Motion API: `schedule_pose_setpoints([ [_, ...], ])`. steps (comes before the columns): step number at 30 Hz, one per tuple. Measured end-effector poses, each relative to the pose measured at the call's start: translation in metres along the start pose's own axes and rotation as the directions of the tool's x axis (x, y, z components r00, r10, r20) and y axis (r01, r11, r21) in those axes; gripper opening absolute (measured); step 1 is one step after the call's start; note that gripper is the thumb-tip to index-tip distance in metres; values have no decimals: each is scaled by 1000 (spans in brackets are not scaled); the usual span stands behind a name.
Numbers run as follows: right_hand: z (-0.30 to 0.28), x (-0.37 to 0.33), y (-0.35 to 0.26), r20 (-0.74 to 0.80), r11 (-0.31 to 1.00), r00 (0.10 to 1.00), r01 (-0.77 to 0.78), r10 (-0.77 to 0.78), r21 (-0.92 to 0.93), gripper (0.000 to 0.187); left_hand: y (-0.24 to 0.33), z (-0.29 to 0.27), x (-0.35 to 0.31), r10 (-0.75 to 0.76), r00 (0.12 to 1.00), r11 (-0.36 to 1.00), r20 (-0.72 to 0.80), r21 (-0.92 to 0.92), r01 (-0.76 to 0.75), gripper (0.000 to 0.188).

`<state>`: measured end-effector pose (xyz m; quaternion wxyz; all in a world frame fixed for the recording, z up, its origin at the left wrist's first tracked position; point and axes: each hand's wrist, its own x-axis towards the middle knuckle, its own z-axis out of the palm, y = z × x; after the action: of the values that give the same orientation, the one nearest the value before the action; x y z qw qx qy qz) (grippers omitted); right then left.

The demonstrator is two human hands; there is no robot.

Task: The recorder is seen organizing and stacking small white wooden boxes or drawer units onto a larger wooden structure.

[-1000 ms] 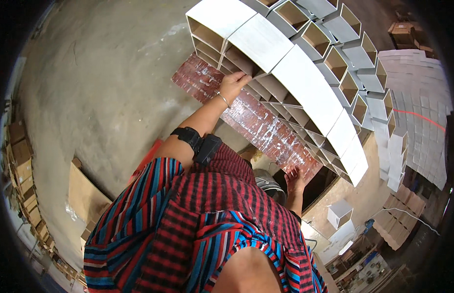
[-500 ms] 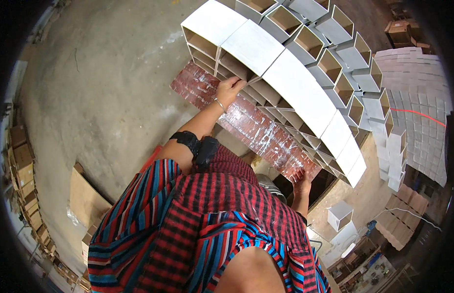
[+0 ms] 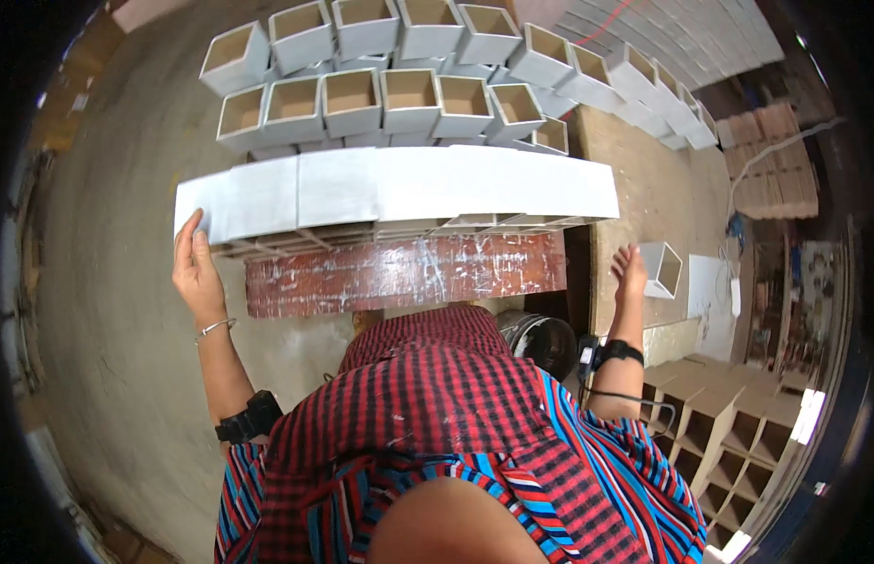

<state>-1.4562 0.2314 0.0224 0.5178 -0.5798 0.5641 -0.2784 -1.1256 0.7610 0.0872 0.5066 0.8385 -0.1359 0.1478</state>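
Observation:
A row of open-fronted white boxes [image 3: 437,183] stands side by side before me, white tops up, on a worn red-brown board [image 3: 409,273]. At the row's left end, my left hand [image 3: 198,273] lies against the end box with fingers stretched and thumb apart. My right hand [image 3: 630,273] is off the row's right end, raised, with its fingers apart and slightly curled, nothing in them. Close to it, a single white box [image 3: 661,270] sits on a brown surface; whether the hand touches it I cannot tell.
Behind the row stand stacked white boxes [image 3: 351,101] with brown insides. A dark bucket [image 3: 542,343] is at my right by the board. Brown compartment boxes [image 3: 724,432] stand lower right, and a brown stack [image 3: 771,160] is farther right.
My view has turned, so the row now runs across in front of me. My left hand has gone from the row's front to its left end. My right hand has left the board's edge.

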Motion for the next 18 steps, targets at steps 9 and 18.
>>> schedule_pose_setpoints([
  [9,44,63,-59,470,938,879,227,-80,-264,73,56,137,8,121,894,945,432,224,-236,47],
  [18,-66,256,-137,190,910,959,262,-209,-320,60,188,135,64,-39,913,934,407,340,-112,45],
])
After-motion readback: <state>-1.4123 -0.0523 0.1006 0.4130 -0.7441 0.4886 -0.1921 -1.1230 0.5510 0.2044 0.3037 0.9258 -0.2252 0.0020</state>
